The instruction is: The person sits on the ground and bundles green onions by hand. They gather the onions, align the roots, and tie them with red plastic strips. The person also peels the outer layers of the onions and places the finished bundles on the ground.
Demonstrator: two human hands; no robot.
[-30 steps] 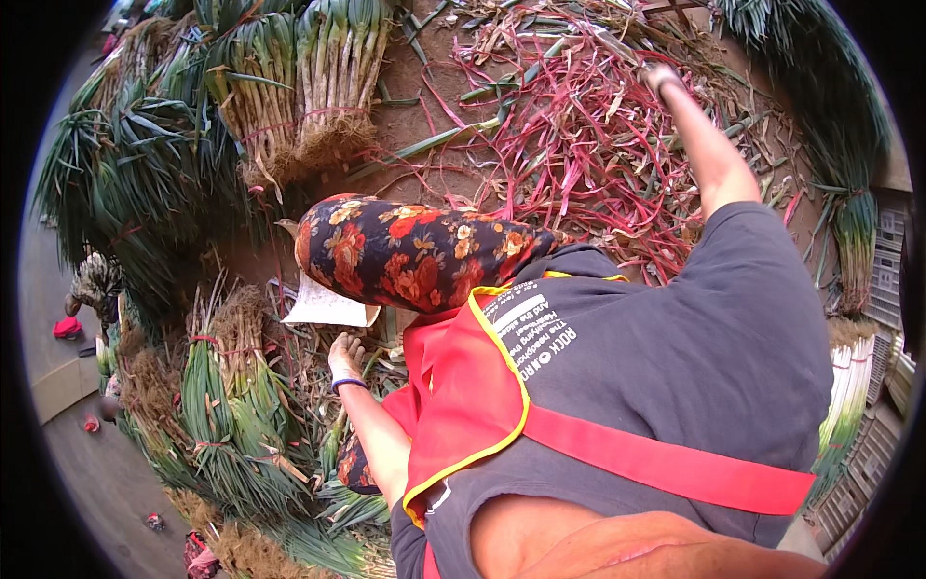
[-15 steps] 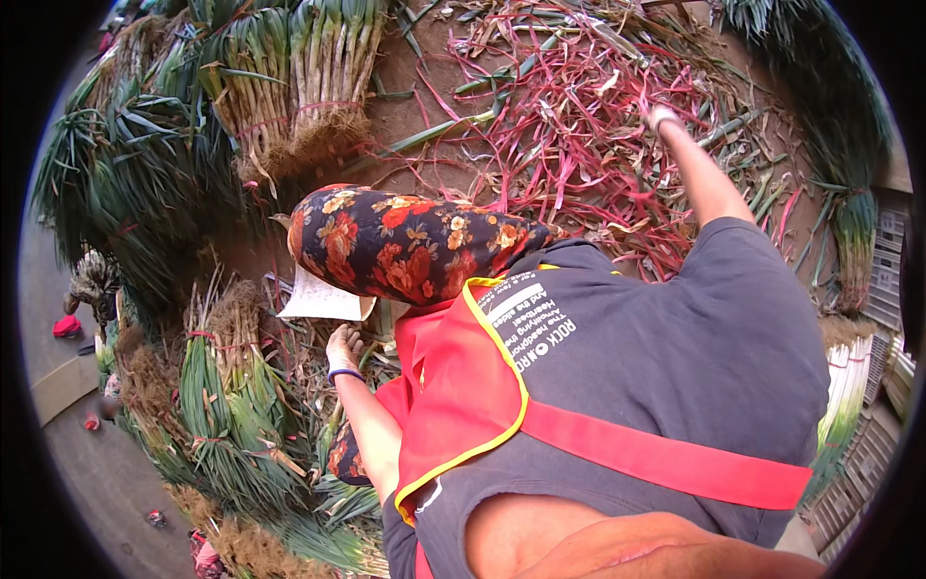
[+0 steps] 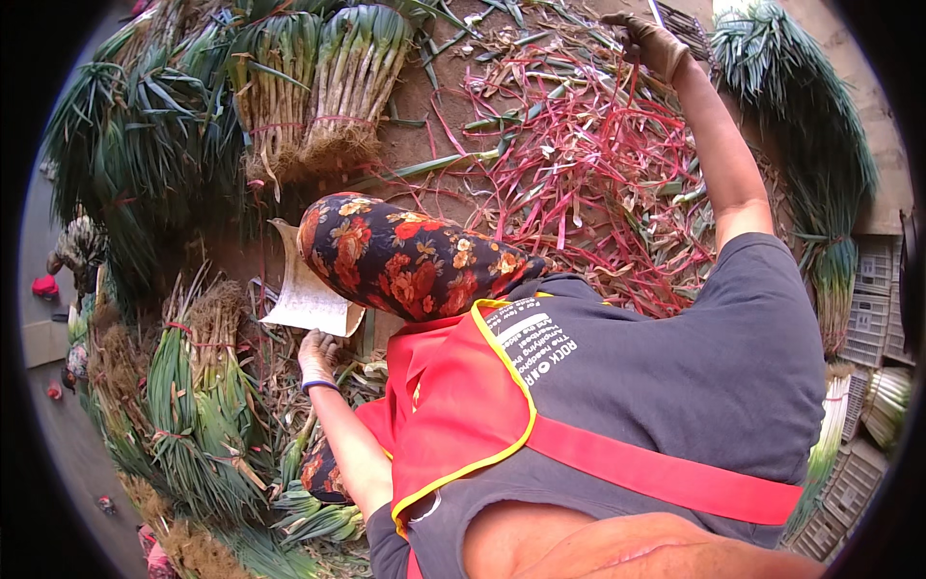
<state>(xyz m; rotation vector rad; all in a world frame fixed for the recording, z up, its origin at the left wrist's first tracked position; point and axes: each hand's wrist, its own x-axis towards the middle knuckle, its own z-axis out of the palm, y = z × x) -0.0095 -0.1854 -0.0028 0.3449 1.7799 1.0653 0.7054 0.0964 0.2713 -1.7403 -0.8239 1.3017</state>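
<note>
My right hand (image 3: 648, 43), in a dirty glove, is raised at the top right with fingers apart, above the edge of a tangled pile of red strips (image 3: 569, 164) and leaf scraps, beside a pale, narrow item I cannot make out. My left hand (image 3: 318, 357), with a band at the wrist, is low at left, fingers loosely bent and apart at the lower edge of a white sheet (image 3: 304, 304), just left of my flowered knee (image 3: 367, 251). Bundled green onions (image 3: 207, 405) lie beside it.
More tied onion bundles stand at upper left (image 3: 352, 77); a long leafy stack (image 3: 810, 125) runs down the right. Grey crates (image 3: 868, 275) are at far right. Small red objects (image 3: 45, 286) lie on the floor (image 3: 48, 343) at far left, near dark, indistinct shapes.
My right hand has moved down, then up to the top edge, its fingers now spread. My left hand has shifted slightly left along the sheet, and the view has shifted a little.
</note>
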